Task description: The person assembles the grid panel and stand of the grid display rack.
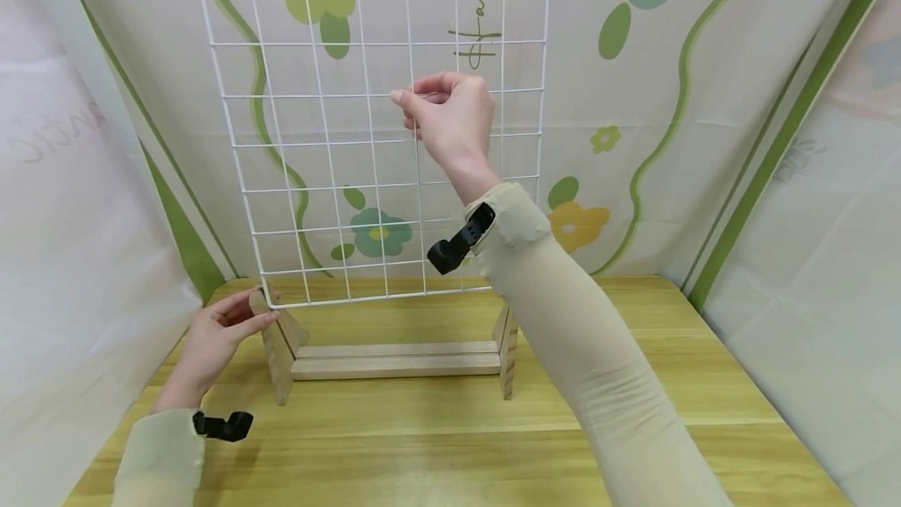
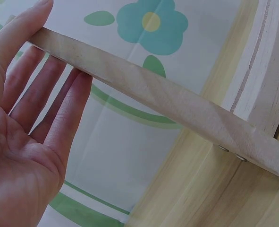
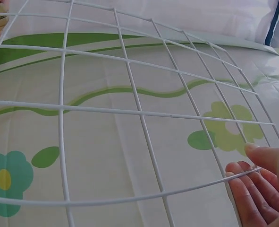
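Observation:
A white wire grid panel (image 1: 373,142) stands nearly upright above a wooden stand (image 1: 394,368) that has two slanted end legs and a low crossbar. The right hand (image 1: 454,120) pinches the grid's wires right of its middle; in the right wrist view its thumb and fingers (image 3: 259,201) close about a wire. At the left end, the left hand (image 1: 211,339) holds the top of the stand's leg (image 2: 153,90) between thumb and fingers. The grid's lower left corner meets that leg top by the thumb. Whether it sits in a slot there cannot be told. The right forearm hides the lower right corner.
Underneath is a wood-grain table (image 1: 394,444). A pale cloth with printed flowers (image 1: 640,178) hangs close behind the grid, and white cloth walls (image 1: 831,241) rise at both sides. Each wrist carries a black strap with a small device (image 1: 450,253).

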Motion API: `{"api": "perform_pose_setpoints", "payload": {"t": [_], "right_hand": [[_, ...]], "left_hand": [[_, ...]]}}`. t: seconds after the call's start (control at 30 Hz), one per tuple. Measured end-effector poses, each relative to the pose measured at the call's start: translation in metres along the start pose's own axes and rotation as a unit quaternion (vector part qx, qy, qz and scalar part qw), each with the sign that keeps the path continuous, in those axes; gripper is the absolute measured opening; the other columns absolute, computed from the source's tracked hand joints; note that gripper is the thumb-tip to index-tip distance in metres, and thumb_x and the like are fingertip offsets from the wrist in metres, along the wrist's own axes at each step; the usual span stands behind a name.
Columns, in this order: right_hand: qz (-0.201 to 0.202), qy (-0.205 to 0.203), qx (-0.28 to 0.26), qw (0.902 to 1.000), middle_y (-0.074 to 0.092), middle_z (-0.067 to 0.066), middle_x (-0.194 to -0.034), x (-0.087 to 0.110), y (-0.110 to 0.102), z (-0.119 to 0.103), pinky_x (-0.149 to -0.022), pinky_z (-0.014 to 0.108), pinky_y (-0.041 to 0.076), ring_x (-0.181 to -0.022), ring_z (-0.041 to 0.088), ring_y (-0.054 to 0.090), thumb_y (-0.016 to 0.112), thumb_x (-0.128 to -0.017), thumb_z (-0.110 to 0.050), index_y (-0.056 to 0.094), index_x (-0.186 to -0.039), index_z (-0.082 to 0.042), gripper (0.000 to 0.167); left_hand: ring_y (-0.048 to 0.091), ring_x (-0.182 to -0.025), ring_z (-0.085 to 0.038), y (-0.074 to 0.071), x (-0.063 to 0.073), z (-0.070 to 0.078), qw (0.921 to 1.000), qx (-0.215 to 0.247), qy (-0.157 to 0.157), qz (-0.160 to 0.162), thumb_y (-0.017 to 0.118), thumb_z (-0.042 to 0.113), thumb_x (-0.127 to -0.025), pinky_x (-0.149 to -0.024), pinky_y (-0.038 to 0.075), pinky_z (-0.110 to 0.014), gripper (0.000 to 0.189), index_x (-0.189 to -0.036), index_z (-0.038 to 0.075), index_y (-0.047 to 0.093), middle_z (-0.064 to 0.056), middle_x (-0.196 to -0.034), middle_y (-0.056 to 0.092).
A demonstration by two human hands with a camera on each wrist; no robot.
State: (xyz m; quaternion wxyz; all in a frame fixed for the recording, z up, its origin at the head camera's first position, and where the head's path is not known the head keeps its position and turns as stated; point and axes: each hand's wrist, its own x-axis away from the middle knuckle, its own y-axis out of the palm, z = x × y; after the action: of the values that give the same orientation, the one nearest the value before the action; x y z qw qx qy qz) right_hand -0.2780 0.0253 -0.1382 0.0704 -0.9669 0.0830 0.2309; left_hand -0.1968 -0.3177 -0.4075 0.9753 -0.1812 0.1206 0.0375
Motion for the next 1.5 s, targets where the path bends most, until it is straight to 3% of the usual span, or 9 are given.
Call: {"api": "perform_pose_setpoints", "payload": {"t": [0.63, 1.5], "right_hand": [[0.011, 0.001, 0.01, 0.9999, 0.072, 0.004, -0.074, 0.0, 0.007, -0.001, -0.055, 0.025, 0.051, -0.067, 0.019, 0.071, 0.088, -0.083, -0.018, 0.075, -0.089, -0.009, 0.017], [0.022, -0.018, 0.044, 0.9986, 0.071, 0.0, -0.073, 0.0, 0.014, -0.002, -0.061, 0.023, 0.051, -0.064, 0.014, 0.069, 0.086, -0.086, -0.019, 0.076, -0.092, -0.009, 0.015]], "left_hand": [[0.063, -0.103, -0.002, 0.001, 0.0, 0.0, 1.0, -0.008, -0.005, 0.003, 0.075, 0.024, -0.096, -0.082, 0.052, -0.015, 0.051, -0.139, 0.002, 0.06, 0.014, -0.113, 0.068], [0.062, -0.1, -0.001, -0.001, 0.0, -0.001, 0.9999, -0.005, -0.011, 0.009, 0.076, 0.018, -0.096, -0.081, 0.051, -0.014, 0.053, -0.142, 0.001, 0.057, 0.016, -0.11, 0.068]]}}
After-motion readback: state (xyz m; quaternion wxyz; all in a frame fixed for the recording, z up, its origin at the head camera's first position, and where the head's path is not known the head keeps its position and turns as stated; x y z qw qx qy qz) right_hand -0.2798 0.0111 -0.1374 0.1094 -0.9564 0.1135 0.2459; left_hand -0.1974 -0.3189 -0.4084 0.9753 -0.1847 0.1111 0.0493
